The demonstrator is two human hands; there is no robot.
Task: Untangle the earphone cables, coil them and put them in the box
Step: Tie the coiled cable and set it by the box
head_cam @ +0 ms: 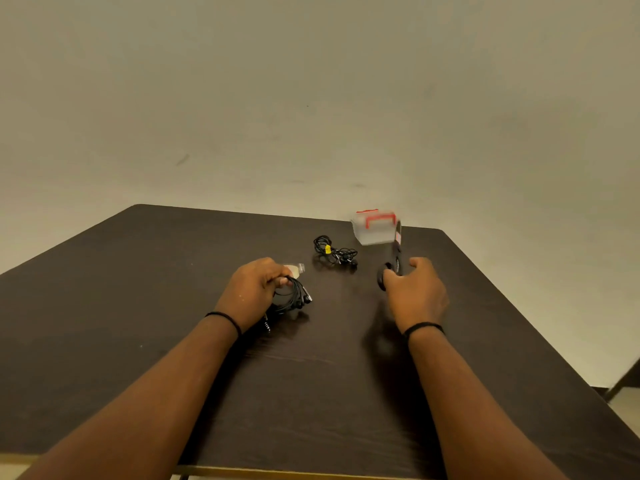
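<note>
While left hand (254, 289) grips coiled earphone bundle (293, 296) near table (138, 271) centre, right hand (415, 292) pinches black scissors (390, 271), blurred. Tangled earphones (334, 252) far centre, left of box (375, 228). Risk: loose coil springs apart; blades snag cable.

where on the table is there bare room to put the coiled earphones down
Bare patches of the table: the wide stretch left of the left hand, and the near strip between the forearms. Crowded: the far middle, where the tangled earphones lie by the clear box, and around the right hand holding scissors.
</note>
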